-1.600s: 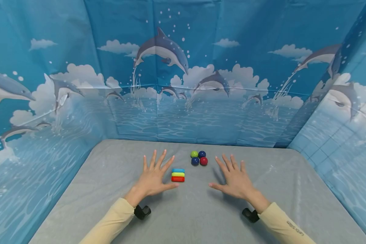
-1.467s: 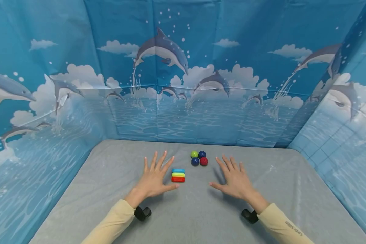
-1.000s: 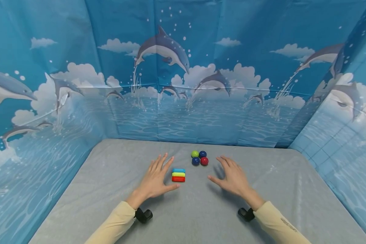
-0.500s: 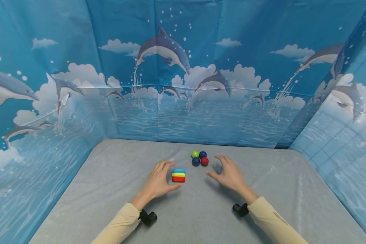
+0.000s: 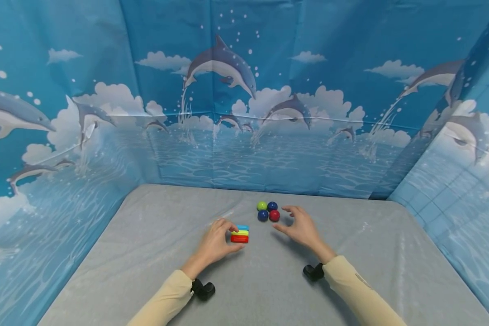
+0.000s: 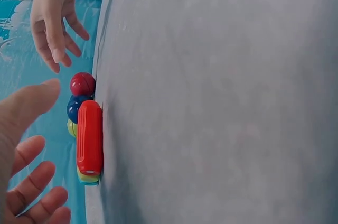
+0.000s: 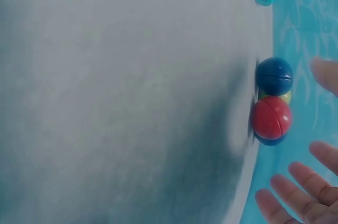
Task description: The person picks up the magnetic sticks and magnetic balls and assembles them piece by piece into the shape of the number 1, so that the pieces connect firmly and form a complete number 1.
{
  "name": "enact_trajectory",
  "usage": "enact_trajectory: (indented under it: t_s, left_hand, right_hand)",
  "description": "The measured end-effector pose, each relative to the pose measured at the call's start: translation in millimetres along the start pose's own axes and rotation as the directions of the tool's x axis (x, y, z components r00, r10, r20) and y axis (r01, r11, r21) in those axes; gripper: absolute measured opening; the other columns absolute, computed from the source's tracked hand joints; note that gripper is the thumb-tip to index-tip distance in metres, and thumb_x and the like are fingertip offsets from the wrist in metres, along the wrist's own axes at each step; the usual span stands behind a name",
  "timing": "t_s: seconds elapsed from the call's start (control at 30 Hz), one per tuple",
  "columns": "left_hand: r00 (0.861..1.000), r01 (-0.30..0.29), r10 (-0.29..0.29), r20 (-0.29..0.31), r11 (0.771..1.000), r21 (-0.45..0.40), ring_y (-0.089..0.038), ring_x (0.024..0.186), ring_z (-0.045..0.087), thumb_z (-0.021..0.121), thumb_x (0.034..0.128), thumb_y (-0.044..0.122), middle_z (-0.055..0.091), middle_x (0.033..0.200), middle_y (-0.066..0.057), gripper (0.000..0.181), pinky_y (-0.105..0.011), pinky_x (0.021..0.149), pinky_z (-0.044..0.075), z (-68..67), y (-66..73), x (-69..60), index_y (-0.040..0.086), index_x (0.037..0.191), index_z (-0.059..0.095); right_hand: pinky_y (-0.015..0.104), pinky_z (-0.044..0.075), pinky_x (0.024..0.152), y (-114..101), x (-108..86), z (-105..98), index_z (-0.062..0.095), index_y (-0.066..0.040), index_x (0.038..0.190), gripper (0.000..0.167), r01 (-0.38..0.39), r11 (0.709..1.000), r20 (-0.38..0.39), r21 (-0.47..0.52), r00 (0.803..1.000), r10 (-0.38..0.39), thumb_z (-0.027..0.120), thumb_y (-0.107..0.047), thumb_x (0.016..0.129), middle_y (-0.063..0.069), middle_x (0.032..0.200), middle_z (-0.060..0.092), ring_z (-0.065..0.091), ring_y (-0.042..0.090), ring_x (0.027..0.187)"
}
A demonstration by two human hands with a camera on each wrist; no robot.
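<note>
Presumably so none rolls, the three bars (image 5: pixel 241 234) and four balls (image 5: pixel 263 215) lie bunched on the grey table (image 5: pixel 268 290), while the left hand (image 5: pixel 216 241) by the bars and right hand (image 5: pixel 304 230) beside the balls gape, thumbs well off fingers, gripping nothing.

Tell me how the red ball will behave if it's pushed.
Being round, the red ball would probably roll easily across the grey sheet. Its glossy surface suggests a slippery grip. Pushed left, it would likely bump the nearer blue ball.
</note>
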State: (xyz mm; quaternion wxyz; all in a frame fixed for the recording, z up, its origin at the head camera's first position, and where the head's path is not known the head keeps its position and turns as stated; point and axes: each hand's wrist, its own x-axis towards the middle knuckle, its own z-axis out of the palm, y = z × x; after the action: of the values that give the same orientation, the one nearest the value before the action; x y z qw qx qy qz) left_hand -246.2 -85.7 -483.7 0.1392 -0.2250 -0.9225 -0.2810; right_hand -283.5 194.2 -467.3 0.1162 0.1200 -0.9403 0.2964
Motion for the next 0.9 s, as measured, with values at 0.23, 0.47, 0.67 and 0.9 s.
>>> enact_trajectory:
  t_s: [0.23,0.47,0.67,0.9]
  left_hand:
    - [1.000,0.013,-0.014,-0.014,1.000,-0.028,-0.012,0.081,0.047,0.082,0.0714,0.041,0.054,0.093,0.005,0.039,-0.031,0.072,0.044,4.1,1.2,-0.1,0.016,0.096,0.064]
    - [0.999,0.041,-0.043,-0.019,0.997,-0.064,-0.015,0.083,0.050,0.082,0.0714,0.040,0.055,0.094,0.003,0.038,-0.032,0.072,0.044,5.9,0.2,-1.6,0.016,0.096,0.066]
    - [0.999,0.038,-0.039,-0.020,0.998,-0.056,-0.015,0.082,0.049,0.083,0.0709,0.039,0.055,0.092,0.002,0.038,-0.031,0.071,0.044,7.2,-0.6,-1.9,0.017,0.096,0.066]
    - [0.999,0.033,-0.035,-0.032,0.997,-0.067,-0.013,0.080,0.048,0.084,0.0704,0.036,0.055,0.089,0.001,0.036,-0.030,0.069,0.043,9.3,-2.6,-2.6,0.017,0.094,0.066]
  right_hand:
    - [0.047,0.048,0.078,1.9,5.7,3.2,0.058,-0.002,0.124,0.065,-0.023,0.998,0.031,0.051,0.999,0.022,0.080,-0.039,0.075,0.017,0.118,0.055,0.055,0.032,0.102]
    - [0.047,0.048,0.077,4.5,8.6,6.1,0.058,-0.001,0.123,0.064,-0.025,0.997,0.042,0.072,0.999,0.022,0.080,-0.036,0.075,0.020,0.116,0.055,0.055,0.034,0.101]
    - [0.047,0.049,0.077,5.0,11.8,11.9,0.060,-0.002,0.121,0.061,-0.033,0.997,0.031,0.063,0.999,0.031,0.081,-0.034,0.074,0.018,0.114,0.057,0.056,0.033,0.100]
    - [0.048,0.048,0.078,3.5,15.9,16.8,0.061,-0.001,0.118,0.053,-0.049,0.996,0.035,0.075,0.998,0.046,0.080,-0.029,0.077,0.019,0.112,0.058,0.057,0.033,0.098]
